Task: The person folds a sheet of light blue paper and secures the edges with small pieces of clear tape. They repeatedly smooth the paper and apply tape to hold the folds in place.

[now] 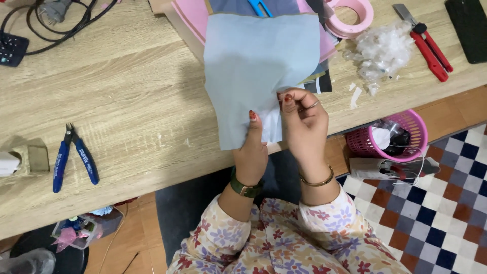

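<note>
At the far left edge of the wooden worktop (127,101) we see a dark keypad (11,48) with black cables (61,20) looping beside it, and nearer the front edge lie blue-handled cutting pliers (75,158), well apart from our hands. Toward the middle, a pale blue sheet of felt (253,66) hangs over the front edge of the worktop, its upper part lying on a pink board (190,15). Our left hand (252,152) grips the sheet's lower edge from below, thumb pressed flat on its face, the other fingers hidden behind it. Just beside it, our right hand (303,124) is closed in a pinch on the sheet's lower right corner, fingertips curled together at the fabric's edge; whether something small sits between them, we cannot tell. Further right, near the back edge, rest a pink tape roll (350,15), a heap of white stuffing (383,50) and a red-handled cutter (428,45), with a dark flat object (469,28) at the back right corner. Below the front edge, on the floor, stands a pink basket (390,137).
</note>
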